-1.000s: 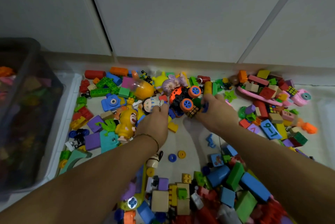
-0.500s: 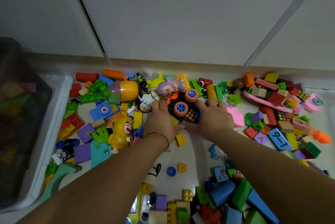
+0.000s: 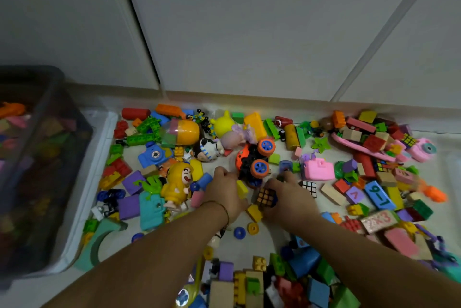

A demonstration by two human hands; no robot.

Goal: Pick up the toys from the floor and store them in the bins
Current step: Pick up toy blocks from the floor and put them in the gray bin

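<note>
Watching from far away through the head camera, I see both hands low over the toys (image 3: 301,261) on the floor (image 3: 268,238). The right hand (image 3: 290,196) has its thumb and fingers curled round a little puzzle cube (image 3: 267,197) with orange squares on top, so it has hold of it, just in front of the toy car (image 3: 252,163). Half a second ago that cube sat tight against the car under the fingertips. Now it has come away from the car, toward me, and the hand came with it.

The left hand (image 3: 224,193) has pulled back too. Before, it lay flat beside the car, and now its fingers are curled under, just left of the car's near blue wheel. A yellow block (image 3: 241,189) touches its thumb side, but I cannot tell if the hand holds the block or only rests by it.

The car is where it was. A black and white cube (image 3: 309,188) shows just right of the right hand — I could not see it before. The dark bin (image 3: 62,145) stands at the left, well apart from both hands, with toys already inside
</note>
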